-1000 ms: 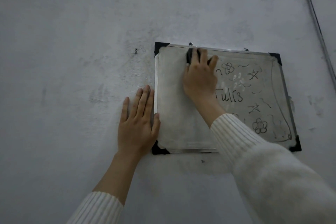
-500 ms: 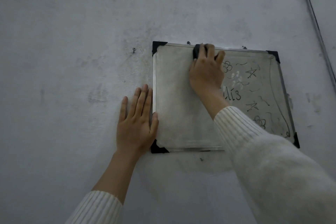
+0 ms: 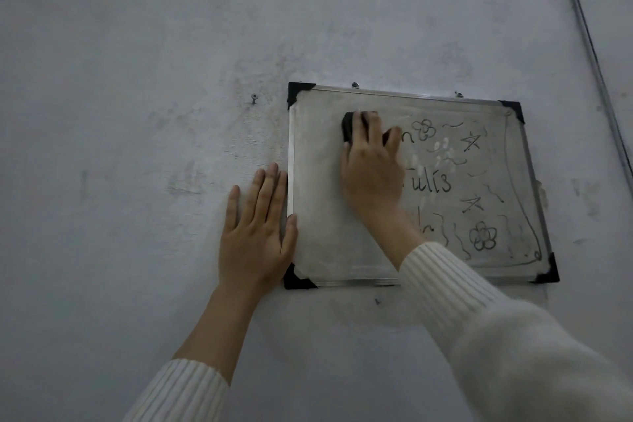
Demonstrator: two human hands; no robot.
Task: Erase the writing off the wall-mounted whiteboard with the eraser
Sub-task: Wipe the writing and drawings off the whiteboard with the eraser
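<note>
Head view: a person wipes a small whiteboard (image 3: pixel 342 216) hung on a grey wall (image 3: pixel 137 79).

The right hand (image 3: pixel 371 171) presses a black eraser (image 3: pixel 348 127) flat against the upper middle of the board, fingers curled over its top, the eraser's dark end showing left of the fingers. The left hand (image 3: pixel 255 233) lies open and flat on the wall, fingers together pointing up, its thumb resting on the board's left frame edge. The board's left half is smeared grey and free of marks; the right half carries writing (image 3: pixel 433 181), flowers, stars and squiggles. Black corner caps (image 3: pixel 298 92) mark the frame. Both sleeves (image 3: pixel 513 336) are white and ribbed. A screw (image 3: pixel 254 98) sits in the wall left of the board.
</note>
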